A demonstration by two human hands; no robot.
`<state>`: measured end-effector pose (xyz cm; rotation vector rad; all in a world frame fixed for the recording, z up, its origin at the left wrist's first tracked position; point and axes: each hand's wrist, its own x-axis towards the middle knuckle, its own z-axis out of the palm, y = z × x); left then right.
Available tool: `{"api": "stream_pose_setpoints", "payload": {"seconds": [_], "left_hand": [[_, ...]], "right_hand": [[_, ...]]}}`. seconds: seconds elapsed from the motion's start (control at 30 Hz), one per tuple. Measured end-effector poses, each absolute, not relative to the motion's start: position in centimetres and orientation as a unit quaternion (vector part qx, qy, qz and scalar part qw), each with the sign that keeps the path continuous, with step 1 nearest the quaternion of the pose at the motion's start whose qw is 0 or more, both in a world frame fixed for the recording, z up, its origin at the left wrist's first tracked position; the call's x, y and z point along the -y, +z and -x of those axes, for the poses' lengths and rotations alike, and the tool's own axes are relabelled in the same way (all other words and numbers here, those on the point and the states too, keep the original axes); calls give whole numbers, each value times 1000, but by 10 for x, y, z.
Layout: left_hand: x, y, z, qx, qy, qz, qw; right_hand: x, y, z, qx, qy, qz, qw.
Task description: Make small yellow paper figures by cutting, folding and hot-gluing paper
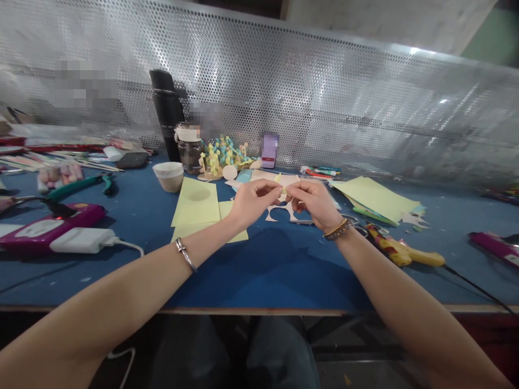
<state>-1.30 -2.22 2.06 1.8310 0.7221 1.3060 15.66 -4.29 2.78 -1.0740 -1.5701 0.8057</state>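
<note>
Between the fingertips of my left hand (256,199) and my right hand (314,201) is a small piece of yellow paper (284,190). Both hands are closed in a pinch and meet above the blue table; the fingers hide most of the piece. Below and behind them lie pale pink paper offcuts (279,212) with round cut-outs. Left of my left hand are yellow paper sheets (197,202). A yellow glue gun (405,254) lies to the right of my right wrist.
A paper cup (169,177), a dark jar (190,154), a black bottle (166,108) and curled paper pieces (227,154) stand behind. A phone (269,150) leans at the mesh wall. Purple power strips (52,227), green pliers (77,186) and more yellow paper (375,197) lie at the sides.
</note>
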Motion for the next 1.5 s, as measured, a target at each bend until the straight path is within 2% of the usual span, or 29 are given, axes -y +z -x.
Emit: {"api": "stream_pose_setpoints", "payload": {"seconds": [0.5,0.97,1.27,1.5], "left_hand": [[18,20,14,-283,506,-708,403],[13,17,13,-290,518,-670,446],[17,19,12,-304,501,-704,401],[16,20,13,-311,499,-701,404]], "right_hand": [[45,30,-157,694,259,461,489],[44,30,-156,671,279,460,510],[44,30,-155,686,274,451,502],[46,31,-154,679,284,456,500]]}}
